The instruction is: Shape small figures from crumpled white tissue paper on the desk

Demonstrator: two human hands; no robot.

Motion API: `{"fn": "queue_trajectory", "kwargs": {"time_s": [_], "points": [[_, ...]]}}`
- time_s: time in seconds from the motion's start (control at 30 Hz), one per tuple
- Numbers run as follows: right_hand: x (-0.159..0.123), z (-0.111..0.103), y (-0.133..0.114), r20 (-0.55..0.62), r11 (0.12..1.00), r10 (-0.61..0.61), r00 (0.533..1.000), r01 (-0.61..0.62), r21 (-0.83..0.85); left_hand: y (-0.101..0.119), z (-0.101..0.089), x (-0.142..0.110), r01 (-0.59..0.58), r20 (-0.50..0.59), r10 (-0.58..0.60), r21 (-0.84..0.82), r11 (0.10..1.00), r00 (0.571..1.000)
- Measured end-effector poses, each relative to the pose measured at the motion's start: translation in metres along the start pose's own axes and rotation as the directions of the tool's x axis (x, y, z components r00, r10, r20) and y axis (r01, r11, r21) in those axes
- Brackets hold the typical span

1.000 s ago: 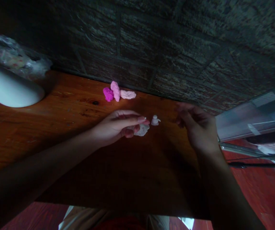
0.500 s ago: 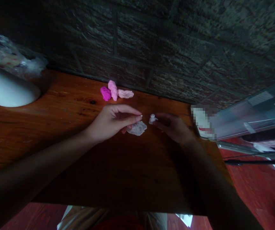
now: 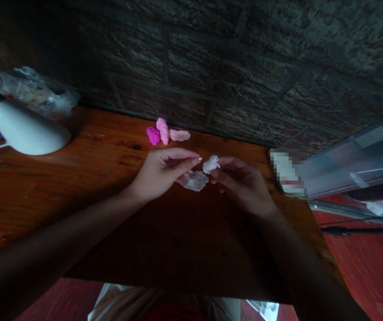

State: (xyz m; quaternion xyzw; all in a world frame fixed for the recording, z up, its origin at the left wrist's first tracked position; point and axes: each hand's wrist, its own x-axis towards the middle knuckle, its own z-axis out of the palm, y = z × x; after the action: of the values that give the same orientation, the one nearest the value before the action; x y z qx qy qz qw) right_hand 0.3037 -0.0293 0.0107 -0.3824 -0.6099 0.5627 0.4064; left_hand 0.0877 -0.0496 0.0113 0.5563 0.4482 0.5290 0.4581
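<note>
Between the thumb and fingers of my right hand (image 3: pixel 245 183) is a small white clay figure (image 3: pixel 211 164) with a rounded top and a wider base. My left hand (image 3: pixel 161 169) faces it, thumb and forefinger pinching a tiny white bit of clay (image 3: pixel 200 159). Only a narrow gap separates that bit from the figure. Below the left fingertips lies a flat, whitish, see-through sheet (image 3: pixel 194 181), partly hidden by the hand. Farther back on the table sit a magenta clay lump (image 3: pixel 153 135), a pink clay lump (image 3: pixel 162 130) and a paler pink one (image 3: pixel 180 135), close together.
A white, rounded object (image 3: pixel 34 129) stands at the left of the wooden table (image 3: pixel 101 183), with crumpled clear plastic (image 3: pixel 51 98) behind it. A dark stone-tile wall (image 3: pixel 185 67) borders the back. Near the right edge lies a blurred-out pale item (image 3: pixel 287 174).
My right hand has lifted and turned the white figure, bringing it nearer the left fingertips. My left hand keeps its pinch. The whole view has shifted slightly.
</note>
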Motion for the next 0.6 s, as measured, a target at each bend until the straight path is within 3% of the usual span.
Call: {"fn": "queue_trajectory", "kwargs": {"time_s": [0.13,0.33,0.6], "points": [[-0.0029,0.0091,-0.0041,0.007,0.998,-0.017,1.0,0.017,0.062,0.0014,0.0013,-0.0016,-0.044,0.015,0.044,-0.006,0.999,0.999],[-0.0023,0.0089,-0.0015,-0.033,0.999,-0.031,0.999,0.032,0.02,0.0028,0.0022,-0.0034,-0.059,0.022,0.059,0.016,0.998,0.998],[-0.001,0.0111,0.0008,-0.024,0.994,-0.043,0.999,0.045,0.102,-0.0042,0.0025,-0.0028,-0.128,0.047,0.126,0.041,0.991,0.991]]}}
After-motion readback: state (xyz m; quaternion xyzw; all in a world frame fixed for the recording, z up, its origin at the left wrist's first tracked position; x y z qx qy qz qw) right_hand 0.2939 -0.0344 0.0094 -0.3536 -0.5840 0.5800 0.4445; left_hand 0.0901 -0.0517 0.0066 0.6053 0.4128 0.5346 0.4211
